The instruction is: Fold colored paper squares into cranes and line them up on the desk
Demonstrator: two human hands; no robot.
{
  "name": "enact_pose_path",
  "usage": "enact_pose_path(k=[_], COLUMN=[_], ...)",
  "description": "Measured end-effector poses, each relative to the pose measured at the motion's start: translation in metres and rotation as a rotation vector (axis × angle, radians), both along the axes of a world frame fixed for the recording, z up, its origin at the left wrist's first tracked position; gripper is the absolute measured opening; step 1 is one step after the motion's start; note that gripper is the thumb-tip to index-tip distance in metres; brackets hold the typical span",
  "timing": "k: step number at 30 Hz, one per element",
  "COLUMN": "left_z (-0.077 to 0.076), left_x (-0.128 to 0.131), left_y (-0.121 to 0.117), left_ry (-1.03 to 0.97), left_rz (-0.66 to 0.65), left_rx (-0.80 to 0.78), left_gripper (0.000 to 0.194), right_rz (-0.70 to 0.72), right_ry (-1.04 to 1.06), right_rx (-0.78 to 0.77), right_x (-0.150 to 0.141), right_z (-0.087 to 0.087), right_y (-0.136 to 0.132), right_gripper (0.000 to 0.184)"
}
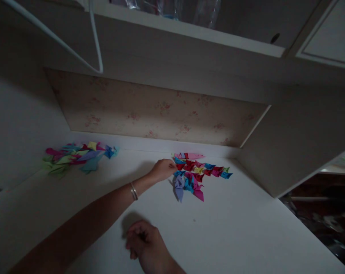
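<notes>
My left hand [162,170], with silver bangles on its wrist, reaches across the white surface to the left end of rows of folded paper cranes. Its fingertips are pinched together at a red paper crane [180,166] in the middle of that end. Red, blue, pink and yellow cranes [199,170] lie close together in lines to the right. In front of them sit a lavender crane [178,185], a blue one [189,184] and a magenta one [198,190]. Nearer to me, my right hand [146,243] hovers with curled fingers, and nothing shows in it.
A loose heap of coloured paper cranes [75,156] lies at the back left. Behind runs a floral panel [161,114], with a shelf [189,32] overhead. A white cable [61,42] hangs at upper left. A side panel [298,133] stands on the right.
</notes>
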State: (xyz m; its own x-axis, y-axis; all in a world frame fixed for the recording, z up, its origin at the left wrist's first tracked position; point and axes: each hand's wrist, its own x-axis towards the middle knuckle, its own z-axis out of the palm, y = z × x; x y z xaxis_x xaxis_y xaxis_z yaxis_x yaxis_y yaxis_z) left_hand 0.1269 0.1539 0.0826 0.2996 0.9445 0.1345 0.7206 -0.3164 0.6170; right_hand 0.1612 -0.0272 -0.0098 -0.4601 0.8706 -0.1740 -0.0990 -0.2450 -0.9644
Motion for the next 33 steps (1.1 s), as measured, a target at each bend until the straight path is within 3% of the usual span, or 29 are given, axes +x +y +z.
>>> enact_pose_path(k=[4,9,14,19,24,28,33], left_z=[-0.017,-0.040,-0.050,-0.053,-0.053,-0.055,-0.063], left_x=[-0.069,-0.128,-0.160,-0.172,-0.176,-0.181,-0.187], left_y=[-0.037,-0.099,-0.142,-0.150,-0.149,-0.148,-0.144], left_ry=[-0.365,-0.547,-0.620,-0.707,-0.763,-0.788,-0.780], left_rz=[0.104,0.249,0.352,0.372,0.359,0.351,0.341], left_rx=[-0.093,-0.238,-0.335,-0.383,-0.415,-0.436,-0.462], left_gripper=[0.020,0.019,0.018,0.024,0.030,0.029,0.027], right_rz=[0.013,0.000,-0.039,-0.028,-0.083,0.060,0.176], right_ry=[-0.008,-0.061,-0.097,-0.223,-0.467,-0.827,-1.001], right_rx=[0.012,0.038,0.084,0.156,0.498,0.775,0.867], right_x=[0.001,-0.002,-0.013,-0.023,-0.045,-0.088,-0.155], right_z=[0.008,0.014,0.008,0.011,0.025,0.035,0.043], right_y=[-0.001,-0.003,-0.007,0.002,0.056,0.122,0.183], right_gripper=[0.034,0.032,0.026,0.028,0.027,0.029,0.028])
